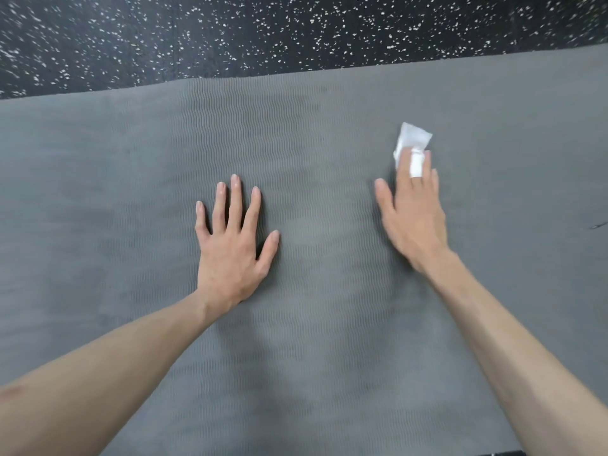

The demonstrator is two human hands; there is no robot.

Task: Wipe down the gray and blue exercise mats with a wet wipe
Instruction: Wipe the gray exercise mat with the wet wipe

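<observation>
Two bare forearms reach up from the bottom edge of the head view, over the gray mat point(296, 357), which fills most of the picture and shows a fine wavy ribbing. The left hand point(230, 251) lies flat on the mat near its middle, palm down, its fingers point(235, 205) straight and spread apart, holding nothing. The right hand point(411, 218) is on the mat to the right of the left hand, well apart from it and a little blurred. Its fingers are stretched out straight and press a white wet wipe point(413, 139) against the mat; part of the wipe lies folded back over one finger, and the rest sticks out past the fingertips toward the mat's far edge. Beyond that far edge lies a black floor point(230, 37) speckled with white. A small dark mark point(597, 226) shows on the mat near its right side.
</observation>
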